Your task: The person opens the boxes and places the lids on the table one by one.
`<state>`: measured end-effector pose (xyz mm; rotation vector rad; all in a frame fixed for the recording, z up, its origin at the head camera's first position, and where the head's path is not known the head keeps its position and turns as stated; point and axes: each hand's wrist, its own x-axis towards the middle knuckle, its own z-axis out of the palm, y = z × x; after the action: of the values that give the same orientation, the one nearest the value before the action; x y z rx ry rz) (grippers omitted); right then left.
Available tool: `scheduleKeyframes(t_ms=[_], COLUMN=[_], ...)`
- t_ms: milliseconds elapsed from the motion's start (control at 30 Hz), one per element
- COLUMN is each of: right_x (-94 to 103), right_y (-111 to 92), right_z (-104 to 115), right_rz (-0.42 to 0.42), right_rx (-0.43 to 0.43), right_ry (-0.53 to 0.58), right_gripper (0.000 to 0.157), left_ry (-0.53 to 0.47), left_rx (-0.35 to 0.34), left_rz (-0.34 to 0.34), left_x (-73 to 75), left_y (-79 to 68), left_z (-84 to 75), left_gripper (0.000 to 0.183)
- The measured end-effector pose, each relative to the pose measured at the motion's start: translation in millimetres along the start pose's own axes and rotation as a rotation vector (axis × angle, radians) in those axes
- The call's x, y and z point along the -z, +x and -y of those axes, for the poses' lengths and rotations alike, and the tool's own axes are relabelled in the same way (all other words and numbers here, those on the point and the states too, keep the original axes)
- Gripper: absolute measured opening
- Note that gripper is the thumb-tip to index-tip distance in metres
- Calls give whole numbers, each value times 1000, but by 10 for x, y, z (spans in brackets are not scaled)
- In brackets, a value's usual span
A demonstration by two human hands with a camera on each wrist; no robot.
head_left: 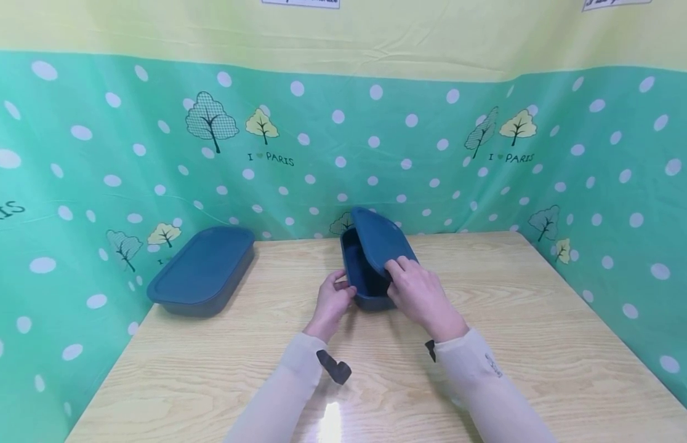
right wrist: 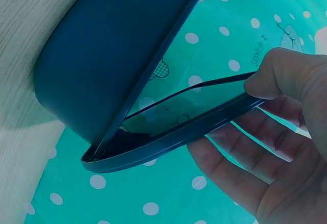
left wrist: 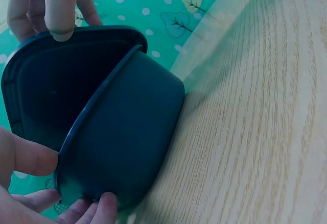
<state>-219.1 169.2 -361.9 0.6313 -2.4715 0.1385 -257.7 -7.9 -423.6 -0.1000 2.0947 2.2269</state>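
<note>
A dark blue rectangular container [head_left: 377, 303] stands on the table near the back. Its matching lid [head_left: 381, 239] is tilted up on the left, leaving part of the dark inside visible. My right hand [head_left: 422, 296] pinches the lid's near edge; in the right wrist view the thumb lies on one face and the fingers [right wrist: 240, 178] on the other. With thumb and fingers, my left hand [head_left: 331, 301] holds the container at its near left corner. The left wrist view shows those fingers [left wrist: 104, 208] against the outer wall. Most of the inside is in shadow.
A second dark blue container [head_left: 202, 267] with its lid on stands at the table's back left. Behind the wooden table [head_left: 172, 375] hangs a green and yellow cloth [head_left: 321, 123] with white dots and trees, which also runs along both sides.
</note>
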Motion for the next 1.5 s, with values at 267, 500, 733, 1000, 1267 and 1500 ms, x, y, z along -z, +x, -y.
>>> scheduleKeyframes(t_ms=[267,500,733,1000,1267,1500], right_x=[32,51,68,105,143,153], right_y=[6,-7,-35,-68,-92,-129], right_z=[7,-10,-52,-118,-160,-217], right_rz=[-7,-32,-69,-118,-117,-176], right_rx=[-50,-89,-136,-200,-243,-284], right_ry=[38,71,101,199,268,322], right_gripper=[25,28,29,35,33,31], left_ry=[-8,-6,-18,-6,7,14], left_rx=[-1,6,7,4,4,12], left_rz=[13,16,17,9,22,16], left_x=[21,27,18,11,25,21], left_y=[0,9,25,32,53,45], left_z=[-23,-24,-21,-9,23,22], left_gripper=[52,51,51,50,50,51])
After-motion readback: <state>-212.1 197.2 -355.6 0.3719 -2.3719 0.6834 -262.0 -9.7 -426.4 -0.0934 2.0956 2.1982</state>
